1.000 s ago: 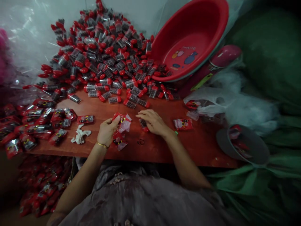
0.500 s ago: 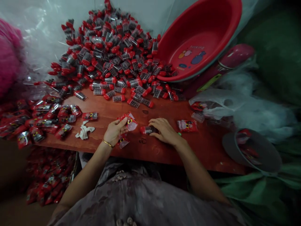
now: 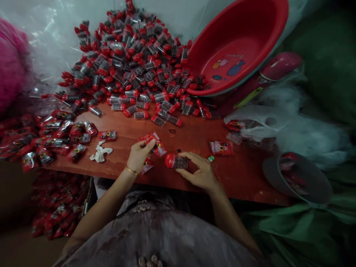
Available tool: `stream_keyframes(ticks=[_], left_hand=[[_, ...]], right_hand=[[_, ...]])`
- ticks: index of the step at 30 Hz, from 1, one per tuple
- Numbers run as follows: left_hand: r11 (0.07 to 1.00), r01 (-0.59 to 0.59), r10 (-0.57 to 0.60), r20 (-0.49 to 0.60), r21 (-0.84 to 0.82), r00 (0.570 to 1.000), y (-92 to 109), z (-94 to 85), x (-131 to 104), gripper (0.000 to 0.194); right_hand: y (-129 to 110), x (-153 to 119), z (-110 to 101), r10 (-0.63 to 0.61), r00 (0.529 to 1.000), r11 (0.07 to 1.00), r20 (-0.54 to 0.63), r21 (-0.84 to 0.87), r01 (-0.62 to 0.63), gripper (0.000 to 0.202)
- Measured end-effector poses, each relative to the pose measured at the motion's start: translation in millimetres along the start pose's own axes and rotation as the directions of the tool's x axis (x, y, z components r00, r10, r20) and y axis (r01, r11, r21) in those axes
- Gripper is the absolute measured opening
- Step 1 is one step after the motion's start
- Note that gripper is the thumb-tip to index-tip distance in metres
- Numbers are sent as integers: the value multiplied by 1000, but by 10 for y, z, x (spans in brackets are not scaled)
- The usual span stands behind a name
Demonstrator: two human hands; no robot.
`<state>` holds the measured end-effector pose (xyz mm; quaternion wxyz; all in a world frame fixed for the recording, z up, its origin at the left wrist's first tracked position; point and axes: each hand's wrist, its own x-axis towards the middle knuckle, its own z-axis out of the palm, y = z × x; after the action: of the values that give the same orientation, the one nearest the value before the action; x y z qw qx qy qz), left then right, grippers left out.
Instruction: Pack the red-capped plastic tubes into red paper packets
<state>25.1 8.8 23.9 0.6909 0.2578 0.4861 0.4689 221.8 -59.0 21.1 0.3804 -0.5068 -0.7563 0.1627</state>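
Clock directions are taken around the middle of the view, 12 pointing away from the wearer.

Nearest, at 6 o'clock, is the wearer's grey shirt (image 3: 178,230). Just past it, at 8 o'clock, the left hand (image 3: 138,155), a gold bracelet (image 3: 131,170) at its wrist, pinches a red printed packet (image 3: 159,144), thumb on top and fingers curled beneath. At 5 o'clock the right hand (image 3: 203,172) grips a red-capped clear tube (image 3: 181,162) by its clear end, fingertips on the far side and thumb on the near side. The tube lies sideways at 6 o'clock, cap toward the packet and just beside it.

The step in hand seems to be bringing tube and packet together; the next move appears to call for a steady packet and an aligned cap. Both wrists are low, forearms reaching in from 7 and 5 o'clock.

A second packet (image 3: 147,165) lies by the left fingers. On the red table (image 3: 191,129), a white cloth (image 3: 101,152) sits at 8 o'clock, a lone packet (image 3: 221,148) at 4 and a grey bowl (image 3: 268,174) beyond it. Filled packets (image 3: 59,137) crowd 9 o'clock. Farthest, a great heap of tubes (image 3: 125,66) rises at 11, and a tilted red basin (image 3: 205,70) leans at 1.
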Motion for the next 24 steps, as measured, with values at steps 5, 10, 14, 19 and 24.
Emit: stream_keyframes(ticks=[5, 10, 14, 19, 24], left_hand=[[998, -46, 45, 39, 34, 998, 14, -16, -19, 39], [981, -107, 97, 72, 161, 993, 67, -57, -31, 37], [960, -155, 131, 116, 234, 985, 95, -80, -29, 36], [964, -169, 142, 143, 207, 980, 65, -67, -28, 34], [981, -122, 100, 145, 148, 984, -1, -25, -63, 33]], right_hand=[[-97, 38, -7, -62, 998, 995, 26, -81, 63, 31], [-111, 50, 23, -34, 999, 988, 16, -151, 37, 27], [-93, 49, 75, -4, 1000, 991, 29, -137, 8, 27], [-52, 36, 192, 39, 999, 998, -15, -50, -40, 29], [-73, 56, 249, 66, 994, 998, -89, -13, -67, 28]])
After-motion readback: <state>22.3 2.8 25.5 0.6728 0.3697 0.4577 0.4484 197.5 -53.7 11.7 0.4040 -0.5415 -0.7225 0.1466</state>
